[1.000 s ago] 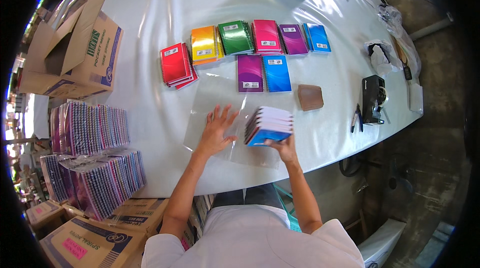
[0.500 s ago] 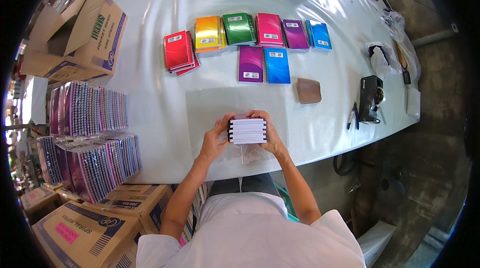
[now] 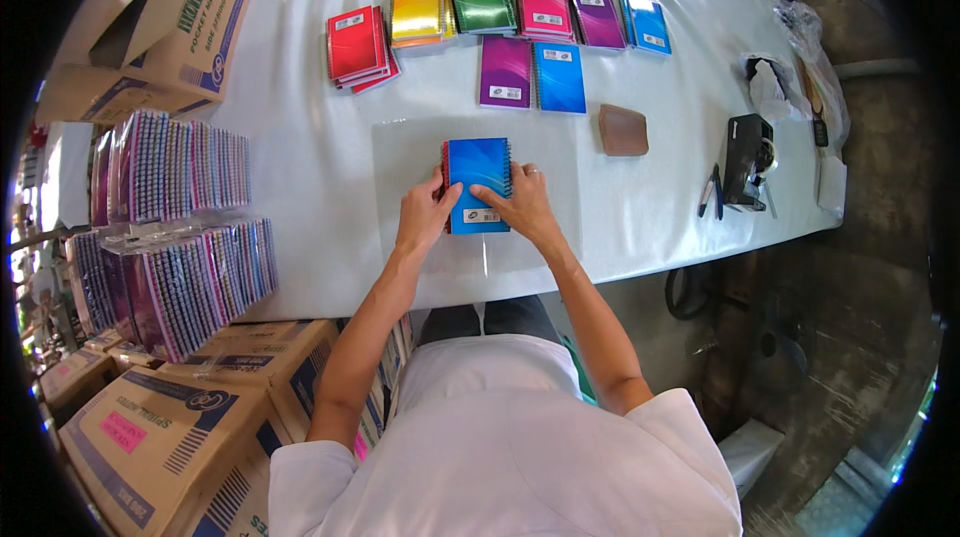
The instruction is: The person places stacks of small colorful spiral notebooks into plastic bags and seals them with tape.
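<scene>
A stack of spiral notebooks [image 3: 479, 165] with a blue cover on top is gripped between my two hands, over a clear plastic sheet [image 3: 405, 159]. Along its left side, my left hand [image 3: 425, 209] closes on the stack, its thumb on the cover. My right hand [image 3: 525, 205] grips the right side, its thumb also pressing the cover. A sliver of red shows at the stack's left edge; the lower notebooks are mostly hidden. Beyond them lie a purple notebook [image 3: 506, 72] and a blue notebook [image 3: 560, 79], side by side.
Farther back is a row of notebook piles, including red [image 3: 354, 44], yellow [image 3: 417, 10] and green [image 3: 482, 3]. A brown block [image 3: 623, 130], pens [image 3: 712, 193] and a black tape dispenser [image 3: 744, 162] lie right. Wrapped notebook bundles [image 3: 205, 277] and cardboard boxes [image 3: 165, 447] stand left.
The stack has turned from showing its page edges to lying with its blue cover facing up. Both thumbs have come onto the cover. The whole view has shifted, with the table appearing higher.
</scene>
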